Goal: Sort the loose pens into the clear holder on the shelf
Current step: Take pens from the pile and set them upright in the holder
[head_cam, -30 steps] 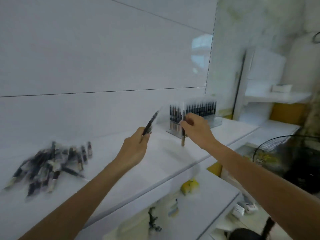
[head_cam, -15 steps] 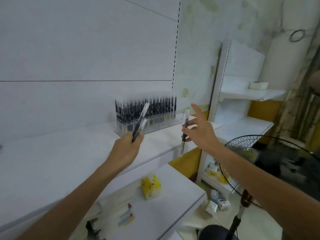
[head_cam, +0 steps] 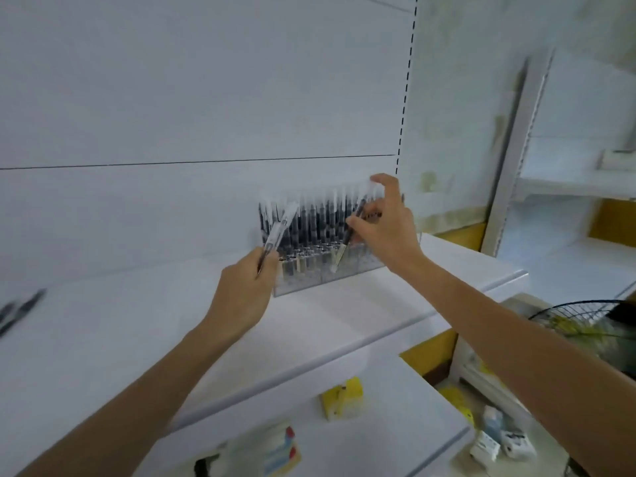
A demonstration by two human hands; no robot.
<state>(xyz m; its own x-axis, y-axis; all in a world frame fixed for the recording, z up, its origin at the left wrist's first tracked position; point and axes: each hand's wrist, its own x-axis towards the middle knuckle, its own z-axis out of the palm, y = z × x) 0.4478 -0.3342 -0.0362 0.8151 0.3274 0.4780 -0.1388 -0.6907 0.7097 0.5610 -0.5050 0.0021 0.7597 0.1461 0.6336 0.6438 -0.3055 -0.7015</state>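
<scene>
A clear holder (head_cam: 364, 270) packed with several upright black pens stands on the white shelf (head_cam: 137, 339) against the back panel. My right hand (head_cam: 385, 228) pinches one black pen (head_cam: 347, 235) and holds it tilted, its lower tip down among the holder's front slots. My left hand (head_cam: 246, 290) grips two pens (head_cam: 278, 232) that point up and to the right, just left of the holder's front corner. A few loose pens (head_cam: 19, 308) lie blurred at the shelf's far left edge.
Below the shelf a lower white shelf (head_cam: 378, 425) carries a yellow box (head_cam: 342, 397) and small packets. A black wire fan guard (head_cam: 585, 321) sits at the right. Another white shelving unit (head_cam: 568, 180) stands to the right.
My right hand has moved left from beside the holder to over it and lowered its pen into the front slots. My left hand with its pens has come closer to the holder.
</scene>
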